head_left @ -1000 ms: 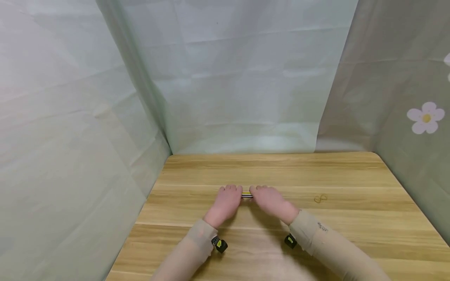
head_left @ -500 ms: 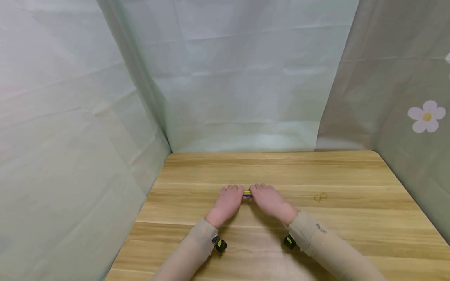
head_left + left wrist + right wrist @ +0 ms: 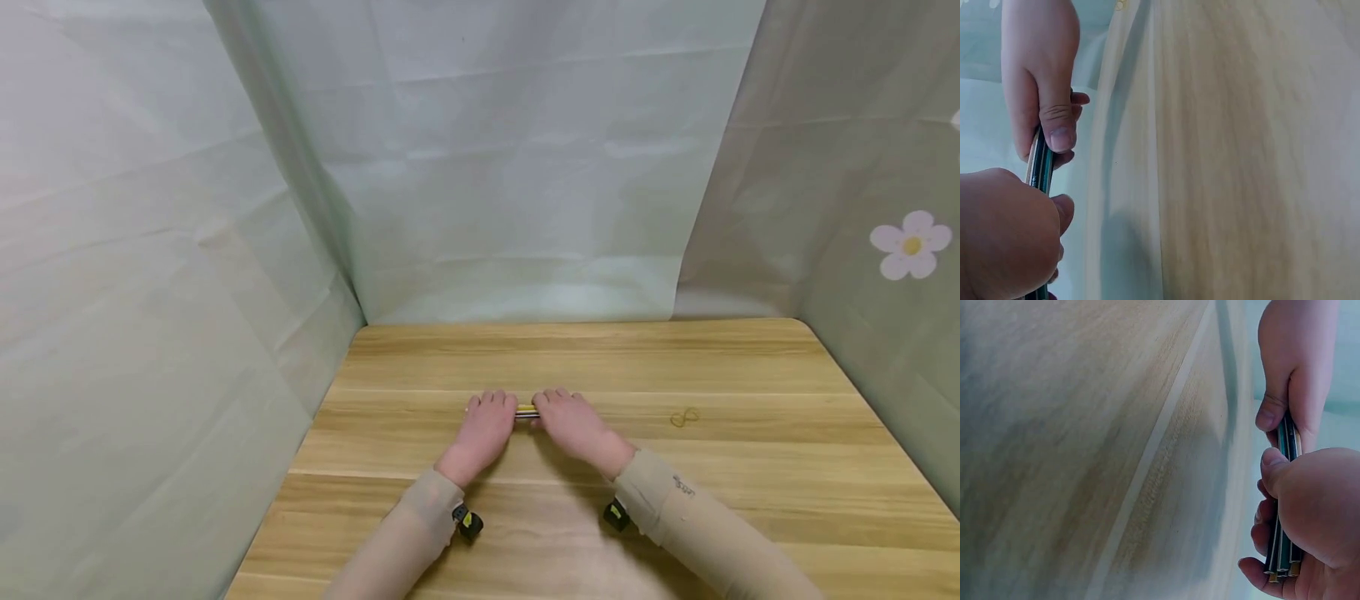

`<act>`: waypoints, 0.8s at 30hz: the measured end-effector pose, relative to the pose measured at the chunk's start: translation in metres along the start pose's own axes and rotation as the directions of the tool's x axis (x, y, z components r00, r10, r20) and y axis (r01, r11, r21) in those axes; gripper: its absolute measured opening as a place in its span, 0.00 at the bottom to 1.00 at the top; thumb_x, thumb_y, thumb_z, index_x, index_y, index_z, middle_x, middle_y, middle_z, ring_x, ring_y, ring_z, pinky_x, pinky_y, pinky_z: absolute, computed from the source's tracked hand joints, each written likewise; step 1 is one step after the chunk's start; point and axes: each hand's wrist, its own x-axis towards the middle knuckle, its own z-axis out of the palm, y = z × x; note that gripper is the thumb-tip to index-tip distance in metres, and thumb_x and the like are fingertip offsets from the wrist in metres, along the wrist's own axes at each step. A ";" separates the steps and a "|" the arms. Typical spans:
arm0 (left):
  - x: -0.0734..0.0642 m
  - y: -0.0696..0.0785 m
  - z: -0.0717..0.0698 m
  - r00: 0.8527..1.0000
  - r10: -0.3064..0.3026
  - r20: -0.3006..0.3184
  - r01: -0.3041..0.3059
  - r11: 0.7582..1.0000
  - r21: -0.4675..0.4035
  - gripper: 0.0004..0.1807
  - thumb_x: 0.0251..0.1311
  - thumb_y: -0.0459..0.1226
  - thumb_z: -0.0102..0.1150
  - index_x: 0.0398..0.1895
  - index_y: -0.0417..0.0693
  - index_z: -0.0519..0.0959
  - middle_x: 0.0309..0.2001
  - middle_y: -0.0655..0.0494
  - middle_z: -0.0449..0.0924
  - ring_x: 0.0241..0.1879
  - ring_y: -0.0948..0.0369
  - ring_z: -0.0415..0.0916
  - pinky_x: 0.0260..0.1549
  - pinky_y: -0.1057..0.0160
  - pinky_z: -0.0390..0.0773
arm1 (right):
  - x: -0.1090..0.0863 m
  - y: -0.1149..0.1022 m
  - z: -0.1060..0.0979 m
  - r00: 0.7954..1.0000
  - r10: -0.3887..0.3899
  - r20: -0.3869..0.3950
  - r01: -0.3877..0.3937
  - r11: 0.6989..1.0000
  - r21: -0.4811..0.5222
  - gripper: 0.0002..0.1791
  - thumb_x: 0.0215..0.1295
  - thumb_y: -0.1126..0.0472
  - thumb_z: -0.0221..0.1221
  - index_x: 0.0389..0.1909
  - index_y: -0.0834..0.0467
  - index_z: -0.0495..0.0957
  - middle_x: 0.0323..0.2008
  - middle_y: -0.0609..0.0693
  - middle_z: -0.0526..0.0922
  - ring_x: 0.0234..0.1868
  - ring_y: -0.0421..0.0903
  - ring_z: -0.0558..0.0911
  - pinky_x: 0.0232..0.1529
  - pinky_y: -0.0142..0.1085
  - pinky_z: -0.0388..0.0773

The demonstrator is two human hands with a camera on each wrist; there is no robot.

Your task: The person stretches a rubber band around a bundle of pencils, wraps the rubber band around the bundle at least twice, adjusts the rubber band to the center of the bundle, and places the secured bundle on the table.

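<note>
A bundle of several pencils (image 3: 527,412), dark green, black and yellow, spans the gap between my two hands. My left hand (image 3: 484,432) grips one end, its thumb along the near side in the left wrist view. Curled round the other end is my right hand (image 3: 576,427), with its thumb pressed on the pencils (image 3: 1283,547) in the right wrist view. Flat pencil ends stick out below that palm. Both hands are held above the table, and most of the bundle's length is hidden inside them.
A thin yellowish rubber band (image 3: 684,417), twisted like a figure eight, lies on the wooden table (image 3: 637,358) to the right of my hands. Pale cloth (image 3: 517,167) hangs behind the table and at both sides. Each wrist carries a small black camera (image 3: 468,525).
Both hands keep their hold on the pencils and stay almost in place. The visible stretch of the bundle shifts very slightly between them. The rubber band has not moved.
</note>
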 end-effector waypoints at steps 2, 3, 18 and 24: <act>0.000 0.001 0.001 1.000 -0.008 -0.014 0.008 1.000 0.002 0.03 0.78 0.33 0.52 0.48 0.44 0.75 0.42 0.50 0.78 0.42 0.53 0.76 0.42 0.54 0.75 | 0.001 0.000 0.001 1.000 0.010 0.007 -0.010 1.000 0.003 0.16 0.79 0.50 0.61 0.52 0.60 0.78 0.44 0.55 0.84 0.44 0.52 0.83 0.45 0.48 0.84; 0.000 0.001 0.002 1.000 -0.009 -0.024 0.010 1.000 0.003 0.03 0.77 0.33 0.52 0.48 0.44 0.75 0.42 0.50 0.78 0.42 0.53 0.76 0.41 0.54 0.75 | 0.001 0.001 0.002 1.000 0.013 0.010 -0.013 1.000 0.007 0.16 0.79 0.50 0.61 0.52 0.60 0.78 0.45 0.55 0.84 0.44 0.52 0.83 0.45 0.49 0.84; -0.014 -0.020 0.008 0.996 -0.059 -0.062 0.059 0.998 0.005 0.02 0.79 0.33 0.50 0.44 0.44 0.72 0.39 0.51 0.77 0.41 0.52 0.78 0.40 0.52 0.74 | -0.023 0.054 -0.007 0.988 0.133 0.084 -0.153 0.935 0.319 0.36 0.78 0.41 0.61 0.70 0.66 0.73 0.58 0.62 0.84 0.63 0.61 0.81 0.67 0.57 0.74; -0.013 -0.018 0.004 0.997 -0.061 -0.054 0.062 0.998 0.022 0.02 0.78 0.33 0.52 0.46 0.43 0.72 0.39 0.51 0.77 0.40 0.53 0.77 0.39 0.53 0.74 | -0.027 0.045 -0.002 0.984 0.123 0.129 -0.157 0.941 0.299 0.48 0.79 0.35 0.55 0.80 0.69 0.61 0.77 0.69 0.65 0.78 0.66 0.65 0.77 0.58 0.61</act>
